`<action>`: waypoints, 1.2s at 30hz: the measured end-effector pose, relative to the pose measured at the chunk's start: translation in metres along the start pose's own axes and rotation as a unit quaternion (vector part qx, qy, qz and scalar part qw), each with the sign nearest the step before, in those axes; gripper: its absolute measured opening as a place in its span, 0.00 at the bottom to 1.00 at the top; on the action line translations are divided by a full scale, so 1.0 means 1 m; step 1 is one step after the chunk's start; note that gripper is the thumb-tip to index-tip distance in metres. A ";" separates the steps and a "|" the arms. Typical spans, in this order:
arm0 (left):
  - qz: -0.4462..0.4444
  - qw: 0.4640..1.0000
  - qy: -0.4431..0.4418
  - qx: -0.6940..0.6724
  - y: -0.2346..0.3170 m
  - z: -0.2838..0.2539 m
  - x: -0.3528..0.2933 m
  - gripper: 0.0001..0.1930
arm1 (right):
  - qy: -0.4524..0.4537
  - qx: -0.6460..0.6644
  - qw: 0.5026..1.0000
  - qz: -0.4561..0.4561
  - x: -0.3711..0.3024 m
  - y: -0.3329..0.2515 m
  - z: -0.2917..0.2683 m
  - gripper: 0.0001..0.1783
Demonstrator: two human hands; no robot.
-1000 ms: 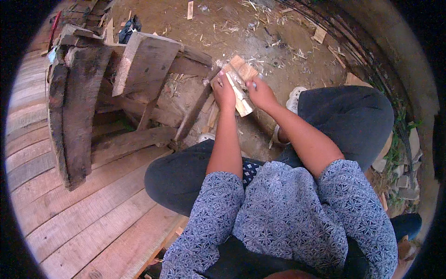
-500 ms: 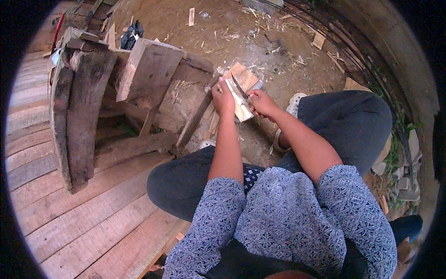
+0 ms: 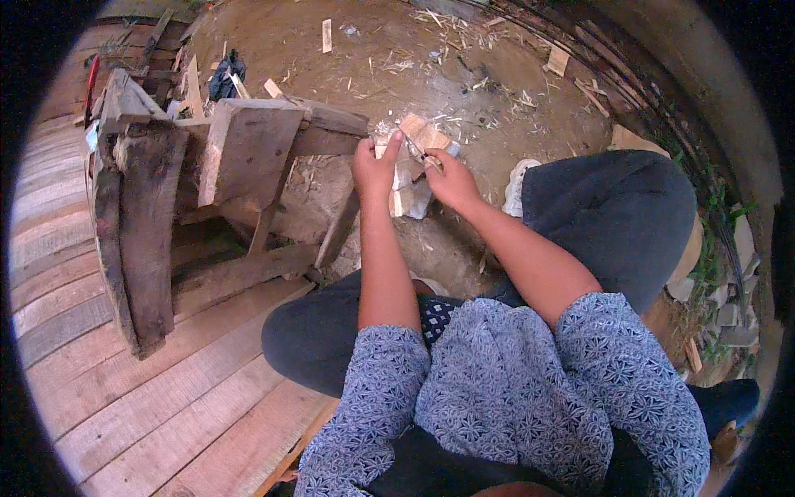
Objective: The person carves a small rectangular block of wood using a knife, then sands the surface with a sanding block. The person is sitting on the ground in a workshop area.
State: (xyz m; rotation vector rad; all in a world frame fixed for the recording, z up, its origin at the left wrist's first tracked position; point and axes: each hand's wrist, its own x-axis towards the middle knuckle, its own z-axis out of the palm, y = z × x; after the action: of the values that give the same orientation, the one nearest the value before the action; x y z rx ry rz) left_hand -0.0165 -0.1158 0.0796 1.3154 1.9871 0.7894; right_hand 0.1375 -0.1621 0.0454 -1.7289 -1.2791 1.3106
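Nearest, a blue-and-white patterned shirt (image 3: 513, 373) and dark trousers (image 3: 613, 195) are seen, the knees spread to either side, with a plank platform (image 3: 207, 398) at the left. Beyond the knees, the knife (image 3: 415, 145) is gripped in the curled fingers of the right hand (image 3: 451, 180), its blade slanted up and leftward toward the other thumb. The left hand (image 3: 374, 174) is held just beside it, thumb raised and fingers bent; whether anything is pinched there cannot be told, since the palm is hidden. A pale wood piece (image 3: 397, 203) is seen low beside the left wrist, its upper part covered by that hand. A flat wooden block (image 3: 432, 137) is placed just past the blade. By the look of it, wood is being trimmed with the knife; for the next stroke, a firm hold on the piece and a left thumb kept clear of the edge would be called for. To the left, a rough timber frame (image 3: 252, 153) is set beside the platform. Farther off, shavings (image 3: 523, 101) are scattered over the bare ground (image 3: 381, 21), and a black plastic bag (image 3: 225, 79) is left behind the frame. No brand, label or writing can be read.
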 end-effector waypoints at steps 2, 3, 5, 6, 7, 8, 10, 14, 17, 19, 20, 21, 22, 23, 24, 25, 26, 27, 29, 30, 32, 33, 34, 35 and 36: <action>0.003 1.000 -0.017 0.017 0.004 0.002 0.001 0.32 | -0.011 -0.014 1.000 -0.010 -0.006 -0.001 -0.003 0.23; 0.000 0.997 -0.004 0.078 0.005 0.004 0.001 0.33 | -0.007 -0.017 1.000 -0.008 -0.008 -0.004 -0.005 0.23; 0.023 0.993 0.017 0.112 0.007 0.006 0.002 0.33 | -0.019 -0.028 0.999 0.018 -0.011 -0.012 -0.008 0.23; 0.008 0.990 0.016 0.139 0.008 0.007 0.003 0.34 | 0.007 -0.021 1.000 -0.016 -0.012 -0.017 -0.009 0.22; 0.011 0.989 0.017 0.148 0.009 0.007 0.004 0.33 | 0.018 -0.027 0.999 -0.019 -0.012 -0.023 -0.009 0.22; 0.002 0.987 0.017 0.162 0.011 0.006 0.005 0.33 | 0.042 -0.042 0.998 -0.002 -0.011 -0.029 -0.009 0.21; -0.006 0.984 0.013 0.177 0.015 0.006 0.006 0.33 | 0.055 0.044 0.994 -0.082 -0.012 -0.038 -0.009 0.22; -0.017 0.980 0.015 0.199 0.021 0.005 0.004 0.34 | 0.117 0.098 0.957 -0.246 -0.016 -0.038 -0.015 0.21; -0.020 0.978 0.019 0.206 0.023 0.006 0.003 0.34 | -0.032 -0.107 0.992 0.062 -0.015 -0.031 -0.017 0.20; -0.005 0.978 0.030 0.207 0.023 0.006 0.003 0.33 | 0.002 -0.095 0.996 -0.005 -0.011 -0.029 -0.015 0.21; 0.003 0.978 0.043 0.206 0.022 0.006 0.003 0.32 | 0.011 -0.114 0.993 0.012 -0.010 -0.027 -0.014 0.21; -0.008 0.976 0.039 0.215 0.021 0.005 0.003 0.32 | 0.052 -0.044 0.995 -0.076 -0.008 -0.027 -0.012 0.21; 0.000 0.979 0.045 0.199 0.021 0.004 0.003 0.31 | 0.091 0.013 0.986 -0.136 -0.008 -0.027 -0.011 0.21; -0.006 0.981 0.038 0.192 0.020 0.003 0.003 0.31 | 0.128 0.078 0.960 -0.238 -0.008 -0.027 -0.010 0.21; -0.014 0.982 0.031 0.188 0.020 0.001 0.002 0.31 | 0.100 0.033 0.980 -0.167 -0.009 -0.027 -0.009 0.22; -0.011 0.982 0.027 0.187 0.020 0.000 0.002 0.31 | 0.072 -0.006 0.988 -0.139 -0.010 -0.027 -0.010 0.22; -0.009 0.981 0.025 0.190 0.021 -0.001 0.001 0.31 | 0.045 -0.043 0.992 -0.111 -0.011 -0.027 -0.010 0.22; -0.009 0.980 0.027 0.196 0.022 -0.002 0.001 0.31 | 0.022 -0.087 0.993 -0.082 -0.013 -0.027 -0.012 0.22; 0.010 0.981 0.036 0.190 0.023 -0.002 0.000 0.31 | -0.036 -0.189 0.981 0.017 -0.014 -0.027 -0.014 0.22; 0.006 0.980 0.036 0.197 0.023 -0.002 0.000 0.32 | 0.001 -0.127 0.991 -0.045 -0.014 -0.027 -0.014 0.22; 0.007 0.980 0.038 0.194 0.023 -0.002 0.000 0.32 | 0.057 -0.029 0.989 -0.131 -0.013 -0.028 -0.013 0.23; 0.001 0.979 0.036 0.198 0.023 -0.002 0.000 0.32 | 0.075 -0.012 0.989 -0.128 -0.011 -0.028 -0.012 0.23; 0.005 0.980 0.035 0.195 0.023 -0.003 -0.001 0.32 | 0.103 0.018 0.981 -0.165 -0.010 -0.029 -0.011 0.23; 0.007 0.980 0.034 0.195 0.023 -0.003 -0.001 0.32 | 0.121 0.054 0.961 -0.243 -0.009 -0.030 -0.010 0.23; 0.003 0.980 0.037 0.198 0.022 -0.004 -0.001 0.32 | 0.083 -0.009 0.985 -0.150 -0.009 -0.031 -0.009 0.23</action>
State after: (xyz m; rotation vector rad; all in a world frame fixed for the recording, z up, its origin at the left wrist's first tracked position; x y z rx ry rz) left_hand -0.0062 -0.1102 0.0990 1.5308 2.2817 0.4626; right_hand 0.1356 -0.1588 0.0786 -1.5473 -1.3927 0.9656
